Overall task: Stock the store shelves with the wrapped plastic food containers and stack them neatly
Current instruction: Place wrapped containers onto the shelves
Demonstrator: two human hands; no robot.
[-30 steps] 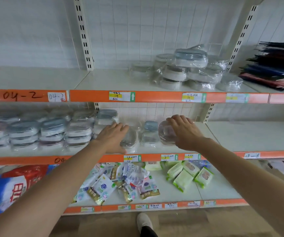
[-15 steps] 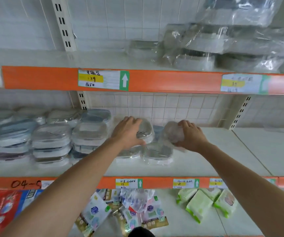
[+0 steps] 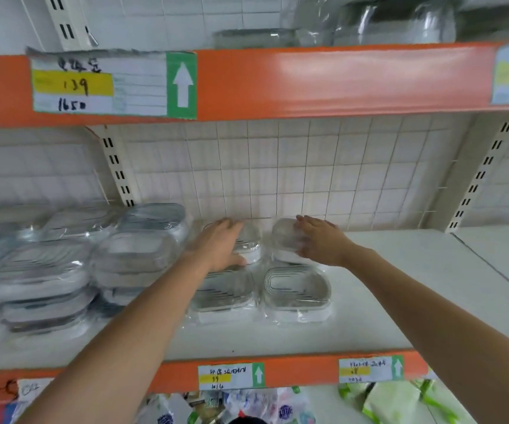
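Both arms reach onto the middle shelf (image 3: 400,289), toward its back edge by the white grid panel (image 3: 293,166). The left hand (image 3: 221,246) lies palm down over a wrapped container (image 3: 248,244) at the back, fingers spread along its top and thumb against its front side; the fingers look fairly straight, more pressing than clasping. The right hand (image 3: 320,240) is on a second wrapped container (image 3: 285,237) just beside the first, fingers laid over its right side and top; blur hides whether they curl round it. This container sits raised and tilted, apparently resting on another one under it.

Nearer the front edge two more wrapped containers lie flat side by side, the left one (image 3: 225,292) partly under the left forearm, the right one (image 3: 297,290) fully in view. Toward the left end of the shelf stand stacks of wrapped containers (image 3: 88,264), several high, touching one another.

The upper shelf carries more wrapped containers (image 3: 369,22); its orange front rail holds a price label (image 3: 100,84) with a green arrow.
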